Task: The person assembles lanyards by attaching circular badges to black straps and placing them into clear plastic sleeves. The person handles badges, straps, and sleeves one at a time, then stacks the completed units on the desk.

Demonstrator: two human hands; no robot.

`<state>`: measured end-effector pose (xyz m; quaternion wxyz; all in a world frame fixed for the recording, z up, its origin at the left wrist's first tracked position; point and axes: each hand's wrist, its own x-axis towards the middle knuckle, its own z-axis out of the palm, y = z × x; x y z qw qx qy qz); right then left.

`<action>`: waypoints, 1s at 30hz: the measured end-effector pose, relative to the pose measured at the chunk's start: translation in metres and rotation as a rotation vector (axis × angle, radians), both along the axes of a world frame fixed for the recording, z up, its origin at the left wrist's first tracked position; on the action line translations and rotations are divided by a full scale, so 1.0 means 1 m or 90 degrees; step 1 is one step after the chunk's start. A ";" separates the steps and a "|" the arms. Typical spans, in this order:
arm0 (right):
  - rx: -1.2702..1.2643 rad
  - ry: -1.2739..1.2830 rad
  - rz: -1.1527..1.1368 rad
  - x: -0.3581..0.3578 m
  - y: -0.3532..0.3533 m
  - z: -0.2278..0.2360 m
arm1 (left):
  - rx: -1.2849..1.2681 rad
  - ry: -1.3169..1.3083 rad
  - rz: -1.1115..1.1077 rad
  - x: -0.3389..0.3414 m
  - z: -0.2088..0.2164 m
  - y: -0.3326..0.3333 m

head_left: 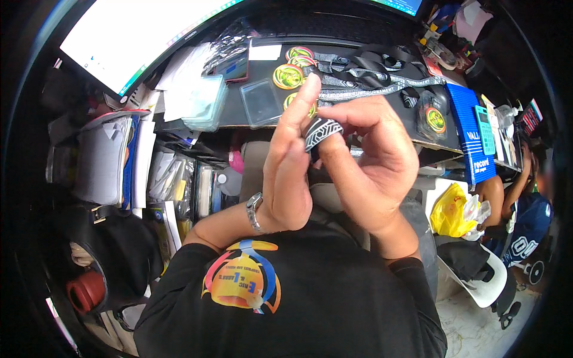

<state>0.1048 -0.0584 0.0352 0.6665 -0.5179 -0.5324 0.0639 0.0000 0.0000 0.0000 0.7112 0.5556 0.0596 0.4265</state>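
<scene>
Between my two raised hands is a black ribbon (322, 133) with a white geometric pattern, bent into a small loop or roll. My right hand (379, 161) pinches it between thumb and curled fingers. My left hand (289, 170), with a metal watch (254, 213) at its wrist, presses against the roll's left side, one finger pointing up. Just beyond, round yellow-green medals (289, 76) with red rims lie on the dark desk, their patterned ribbons (382, 89) trailing right. Part of one medal is hidden behind my fingers.
Clear plastic cases (260, 102) and a stack of clear sleeves (206, 104) lie left of the medals. A packed medal (434, 120) and a blue record book (468, 128) are on the right. A yellow bag (452, 212) rests below them; another person (528, 218) sits at far right.
</scene>
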 end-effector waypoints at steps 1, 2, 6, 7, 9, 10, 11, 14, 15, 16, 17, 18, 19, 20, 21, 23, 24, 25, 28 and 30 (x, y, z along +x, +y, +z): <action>-0.006 0.001 -0.003 0.002 -0.002 0.004 | -0.043 -0.012 -0.019 0.003 0.000 -0.003; -0.018 -0.003 -0.008 0.003 -0.004 0.008 | -0.088 -0.030 -0.035 0.004 0.000 -0.004; -0.041 -0.133 0.009 0.021 -0.014 0.026 | -0.086 -0.025 -0.143 0.010 0.003 -0.004; -0.084 -0.067 0.021 0.022 -0.016 0.028 | -0.087 -0.031 -0.166 0.011 0.004 -0.004; -0.159 0.089 0.047 0.023 -0.021 0.031 | -0.036 0.004 -0.194 0.009 0.004 0.000; -0.156 0.223 0.128 0.023 -0.025 0.031 | -0.039 0.030 -0.189 0.007 0.005 0.002; -0.164 0.275 0.140 0.023 -0.027 0.030 | -0.049 0.025 -0.174 0.008 0.004 0.000; -0.141 0.244 0.138 0.024 -0.027 0.022 | -0.035 0.012 -0.116 0.012 0.003 -0.001; -0.137 0.119 0.085 0.024 -0.027 0.018 | -0.004 0.011 -0.091 0.014 0.003 0.001; -0.118 0.032 0.070 0.024 -0.025 0.014 | -0.002 0.003 -0.103 0.015 0.002 0.001; -0.087 -0.029 0.036 0.023 -0.026 0.012 | -0.004 -0.018 -0.127 0.016 0.001 0.000; -0.096 0.007 0.039 0.022 -0.027 0.011 | 0.016 0.023 -0.114 0.017 0.001 0.000; -0.100 0.046 0.022 0.020 -0.030 0.012 | 0.032 0.051 -0.113 0.016 0.002 0.000; -0.084 0.063 0.006 0.020 -0.034 0.013 | 0.027 0.074 -0.124 0.016 0.001 -0.002; -0.129 0.098 -0.013 0.020 -0.039 0.013 | 0.022 0.093 -0.130 0.015 0.000 -0.003; -0.124 0.267 -0.011 0.021 -0.048 0.012 | -0.031 0.146 -0.261 0.011 -0.005 0.002; -0.067 0.344 0.009 0.027 -0.050 0.007 | -0.040 0.163 -0.336 0.013 -0.012 0.007; -0.030 0.400 -0.015 0.033 -0.054 0.001 | -0.067 0.207 -0.362 0.012 -0.019 0.007; -0.007 0.421 -0.210 0.055 -0.064 -0.037 | 0.002 0.379 -0.454 0.008 -0.052 0.015; -0.050 0.501 -0.262 0.062 -0.077 -0.075 | -0.045 0.463 -0.520 0.004 -0.080 0.021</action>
